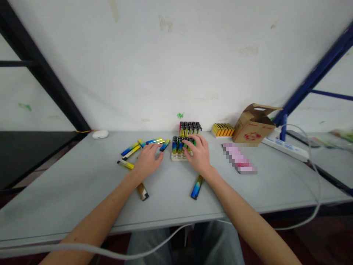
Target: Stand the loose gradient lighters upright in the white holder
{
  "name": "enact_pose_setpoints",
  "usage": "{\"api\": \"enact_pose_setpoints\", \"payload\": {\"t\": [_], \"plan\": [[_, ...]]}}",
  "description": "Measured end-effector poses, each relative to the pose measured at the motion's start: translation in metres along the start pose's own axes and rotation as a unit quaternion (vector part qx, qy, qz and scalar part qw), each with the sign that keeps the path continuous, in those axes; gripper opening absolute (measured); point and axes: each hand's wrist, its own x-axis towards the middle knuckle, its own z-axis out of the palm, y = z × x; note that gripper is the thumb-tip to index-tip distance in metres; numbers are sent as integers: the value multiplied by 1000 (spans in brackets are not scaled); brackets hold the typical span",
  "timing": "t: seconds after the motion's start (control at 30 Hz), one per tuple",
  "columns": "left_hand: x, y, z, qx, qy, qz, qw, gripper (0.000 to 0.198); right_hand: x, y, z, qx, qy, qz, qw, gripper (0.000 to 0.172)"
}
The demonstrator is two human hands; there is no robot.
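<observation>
My left hand (148, 161) is low over the table's left middle, its thumb apart from the fingers. It is among several loose blue-and-yellow lighters (129, 149), near a lighter (164, 145) by its fingertips; nothing shows in its grip. My right hand (199, 154) is at a white holed tray (179, 157), where blue and green-yellow lighters (174, 144) stand upright in rows. Its thumb and fingers close around a lighter at the tray's right part, mostly hidden by the hand. One blue lighter (196, 187) lies below my right wrist, and another lighter (142, 191) lies under my left forearm.
Behind the tray stands a block of dark-topped lighters (190, 129). To the right are a tray of yellow-orange lighters (223, 129), an open cardboard box (252, 129), a blurred pink object (239, 158) and a power strip (286, 149). A white case (100, 134) sits far left. A white cable (165, 244) crosses the front.
</observation>
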Motion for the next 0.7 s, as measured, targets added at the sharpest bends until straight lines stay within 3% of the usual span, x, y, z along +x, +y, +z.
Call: {"api": "enact_pose_setpoints", "payload": {"t": [0.17,0.3,0.57,0.7], "plan": [[-3,1,4,-4,-48,50,998,47,-1,1,-1,-38,-29,-33,998,36],[-4,1,7,4,-82,60,995,51,-2,0,-1,-16,-46,-19,999,42],[0,5,-1,55,-38,57,996,37,0,-4,-5,16,-12,10,1000,40],[-2,9,-3,90,-45,44,994,35,0,-5,-6,33,-11,14,999,36]]}}
